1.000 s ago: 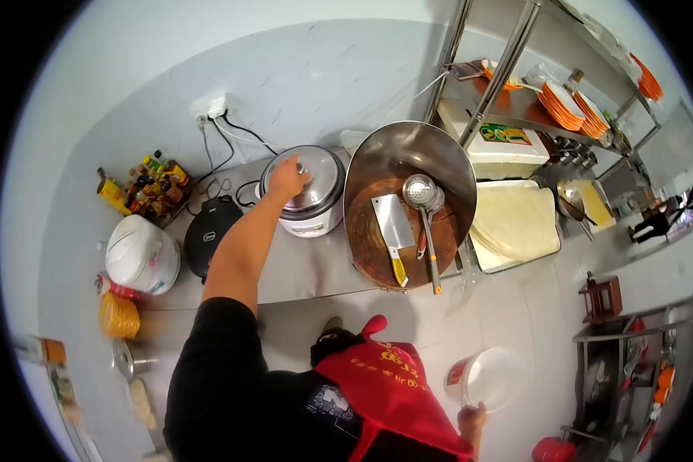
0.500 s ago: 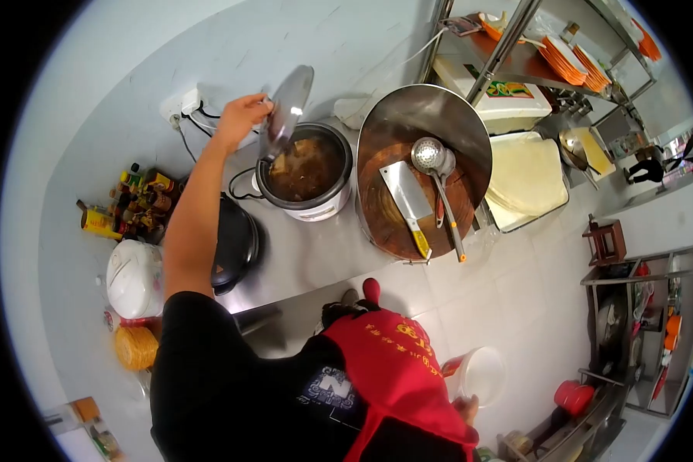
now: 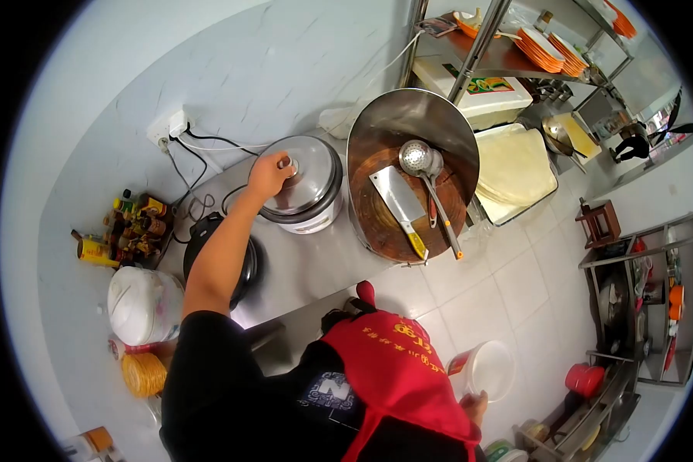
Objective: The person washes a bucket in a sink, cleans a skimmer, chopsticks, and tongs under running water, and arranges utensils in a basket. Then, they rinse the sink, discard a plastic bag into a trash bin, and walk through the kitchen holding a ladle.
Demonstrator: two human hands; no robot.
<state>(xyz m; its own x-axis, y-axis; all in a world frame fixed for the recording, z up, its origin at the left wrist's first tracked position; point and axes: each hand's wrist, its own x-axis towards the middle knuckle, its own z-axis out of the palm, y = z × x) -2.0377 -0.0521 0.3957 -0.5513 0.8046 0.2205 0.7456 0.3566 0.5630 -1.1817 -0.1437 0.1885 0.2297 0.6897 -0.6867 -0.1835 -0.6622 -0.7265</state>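
My left hand (image 3: 269, 177) grips the knob of a metal lid (image 3: 309, 192), which lies over the top of a white cooker (image 3: 316, 222) with a dark rim. The cooker's contents are hidden under the lid. Low on my right side, my right hand (image 3: 475, 406) is closed on the near rim of a white bucket (image 3: 494, 371), holding it beside my red apron (image 3: 385, 346). The bucket's visible inside looks white.
Right of the cooker, a round chopping board (image 3: 385, 215) inside a tall metal surround carries a cleaver (image 3: 400, 204) and a skimmer (image 3: 416, 158). A black appliance (image 3: 246, 273) and sauce bottles (image 3: 135, 227) stand left. A tray of pale sheets (image 3: 512, 173) lies farther right.
The lid was tilted up above the cooker with brown food showing. My left hand has brought it down flat over the opening. My right hand still holds the bucket.
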